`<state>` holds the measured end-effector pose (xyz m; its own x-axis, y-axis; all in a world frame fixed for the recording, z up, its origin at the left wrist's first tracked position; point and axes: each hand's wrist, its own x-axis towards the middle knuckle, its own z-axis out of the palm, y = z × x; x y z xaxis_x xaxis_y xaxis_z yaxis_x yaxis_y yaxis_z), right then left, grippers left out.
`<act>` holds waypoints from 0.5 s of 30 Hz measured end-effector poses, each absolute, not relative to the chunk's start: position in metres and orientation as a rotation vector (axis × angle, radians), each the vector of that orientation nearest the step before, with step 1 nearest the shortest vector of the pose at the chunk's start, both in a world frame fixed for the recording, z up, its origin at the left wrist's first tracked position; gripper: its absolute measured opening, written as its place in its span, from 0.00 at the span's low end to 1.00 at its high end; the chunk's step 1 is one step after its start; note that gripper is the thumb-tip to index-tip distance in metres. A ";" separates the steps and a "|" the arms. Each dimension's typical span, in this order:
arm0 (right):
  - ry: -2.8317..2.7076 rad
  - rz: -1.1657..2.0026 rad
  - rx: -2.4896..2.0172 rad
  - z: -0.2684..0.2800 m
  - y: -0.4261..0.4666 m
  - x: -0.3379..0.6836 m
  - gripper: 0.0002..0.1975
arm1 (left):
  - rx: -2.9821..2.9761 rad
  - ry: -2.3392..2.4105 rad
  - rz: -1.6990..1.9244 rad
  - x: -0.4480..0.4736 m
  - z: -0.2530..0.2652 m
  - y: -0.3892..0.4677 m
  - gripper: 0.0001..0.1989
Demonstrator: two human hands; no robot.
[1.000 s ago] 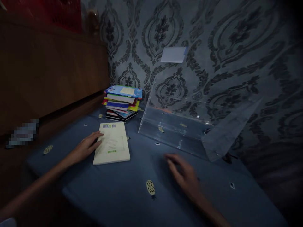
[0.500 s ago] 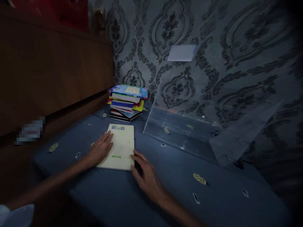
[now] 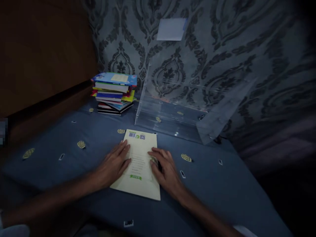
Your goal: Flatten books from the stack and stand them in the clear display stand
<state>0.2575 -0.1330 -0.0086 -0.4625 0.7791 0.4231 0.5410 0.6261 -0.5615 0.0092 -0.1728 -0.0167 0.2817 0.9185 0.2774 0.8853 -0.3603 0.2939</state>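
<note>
A pale cream book (image 3: 142, 148) lies flat on the dark blue cloth, its cover printed with small codes and a green label. My left hand (image 3: 115, 164) rests on its left side with the fingers stretched over the edge. On the opposite side, my right hand (image 3: 165, 168) lies with spread fingers and thumb on the cover near the right edge. A clear plastic rack (image 3: 172, 126) stands just behind the book. Farther back on the left is a stack of books (image 3: 112, 95), topped by a blue one.
The blue cloth (image 3: 209, 184) has pineapple prints and covers the surface under everything. A brown wooden panel (image 3: 44, 52) borders the left side. Behind the rack is a patterned wall (image 3: 138, 36) with a white card (image 3: 172, 29) against it.
The cream book has shifted right, from in front of the stack to in front of the clear rack, both hands moving with it. My right hand now reaches farther onto the cover. The view has shifted.
</note>
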 end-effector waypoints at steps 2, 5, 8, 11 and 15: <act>-2.145 0.428 -1.109 -0.011 -0.129 0.270 0.14 | 2.443 1.624 0.563 0.022 -0.010 -0.172 0.26; -2.089 0.367 -1.213 -0.016 -0.126 0.290 0.15 | 2.454 1.460 0.538 0.040 -0.006 -0.166 0.26; -2.061 0.337 -1.291 -0.018 -0.125 0.310 0.15 | 2.472 1.346 0.559 0.058 -0.007 -0.157 0.26; -2.034 0.331 -1.344 -0.016 -0.128 0.328 0.14 | 2.509 1.315 0.579 0.075 -0.005 -0.144 0.24; -2.016 0.340 -1.369 -0.011 -0.129 0.342 0.14 | 2.600 1.298 0.580 0.089 0.005 -0.115 0.17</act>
<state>0.3421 -0.1289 -0.0107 -0.2266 0.8969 0.3798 0.7230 0.4161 -0.5515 0.0891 -0.1151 0.0052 0.5432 0.7973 0.2633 0.7279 -0.6034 0.3255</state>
